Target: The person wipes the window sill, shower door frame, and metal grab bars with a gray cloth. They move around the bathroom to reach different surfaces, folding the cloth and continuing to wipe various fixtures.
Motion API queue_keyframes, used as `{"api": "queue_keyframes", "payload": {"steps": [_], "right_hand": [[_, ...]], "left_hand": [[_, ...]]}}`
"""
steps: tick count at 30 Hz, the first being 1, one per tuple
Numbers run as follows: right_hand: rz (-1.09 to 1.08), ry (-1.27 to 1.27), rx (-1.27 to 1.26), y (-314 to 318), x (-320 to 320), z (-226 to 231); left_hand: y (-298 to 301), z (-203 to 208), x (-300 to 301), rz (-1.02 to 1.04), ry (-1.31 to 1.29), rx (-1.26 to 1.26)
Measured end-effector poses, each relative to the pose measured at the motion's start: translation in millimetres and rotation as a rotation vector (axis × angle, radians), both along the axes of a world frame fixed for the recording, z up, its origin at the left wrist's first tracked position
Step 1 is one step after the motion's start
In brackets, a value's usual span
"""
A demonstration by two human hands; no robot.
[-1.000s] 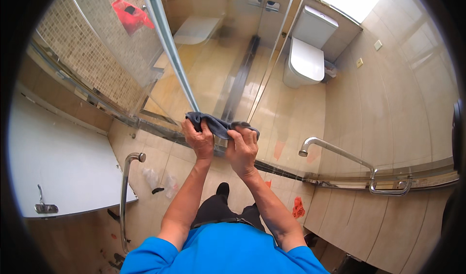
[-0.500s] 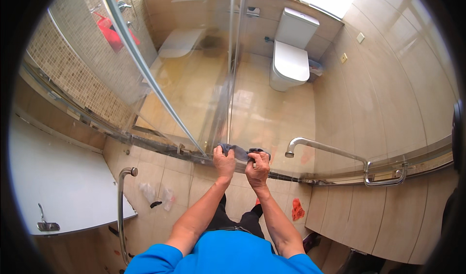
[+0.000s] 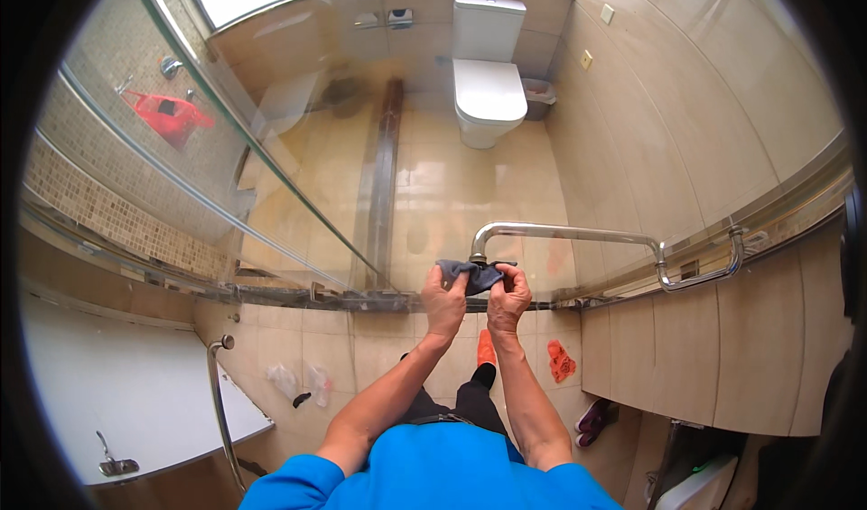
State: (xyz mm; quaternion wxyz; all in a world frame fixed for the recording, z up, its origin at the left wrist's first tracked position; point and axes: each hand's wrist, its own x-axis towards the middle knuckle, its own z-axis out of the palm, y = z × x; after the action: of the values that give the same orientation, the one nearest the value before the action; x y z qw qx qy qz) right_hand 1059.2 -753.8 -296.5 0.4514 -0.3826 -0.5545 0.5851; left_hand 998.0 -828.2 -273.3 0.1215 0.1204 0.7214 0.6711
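Both hands are up at the top edge of the glass shower door [image 3: 632,176], pressing one dark grey cloth [image 3: 470,275] against the near end of the chrome door handle [image 3: 578,236], right where the bar bends down into the glass. The left hand [image 3: 442,302] has its fingers clenched on the cloth's left side; the right hand [image 3: 508,298] pinches the right side, thumb on top.

To do this well, I'd judge the cloth should wrap right round the bar's elbow and its fixing. One hand should keep it taut while the other rubs, with steady pressure that does not push the door.

Counting what I can see: one cloth, two hands, one long chrome handle here, one more curved rail [image 3: 219,402] lower left, one white toilet [image 3: 488,77], one small bin [image 3: 540,95] beside it, and one red garment [image 3: 170,115] hanging behind the glass.
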Motion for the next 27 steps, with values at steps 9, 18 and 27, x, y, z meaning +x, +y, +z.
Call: {"api": "queue_keyframes", "payload": {"steps": [9,18,27], "right_hand": [[0.068,0.002,0.596,8,-1,72],[-0.077,-0.053,0.164,51,49,22],[-0.155,0.017,0.378,84,65,64]], "left_hand": [[11,29,8,0.114,0.002,0.179],[39,13,24,0.270,0.262,-0.209],[65,43,49,0.187,0.666,-0.297]]}}
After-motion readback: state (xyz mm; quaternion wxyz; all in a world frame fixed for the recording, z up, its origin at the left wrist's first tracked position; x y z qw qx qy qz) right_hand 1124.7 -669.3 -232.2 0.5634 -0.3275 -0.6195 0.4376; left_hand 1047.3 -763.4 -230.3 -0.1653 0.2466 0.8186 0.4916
